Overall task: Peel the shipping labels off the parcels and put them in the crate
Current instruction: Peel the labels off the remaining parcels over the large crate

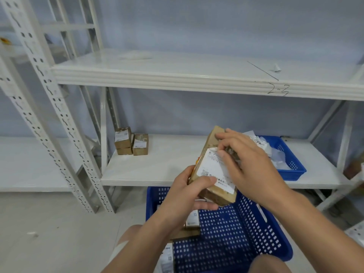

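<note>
The left hand (187, 196) is gripping the lower end of a brown parcel (213, 194) above the blue crate (226, 233). The right hand (248, 166) is pinching the lifted top corner of its white shipping label (211, 168).

Even soft indoor light, faint shadows, wide-angle bending at edges

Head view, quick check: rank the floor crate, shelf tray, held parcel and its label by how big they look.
1. floor crate
2-3. held parcel and shelf tray: unsure, since the parcel is nearer and the tray partly hidden
4. label
</note>
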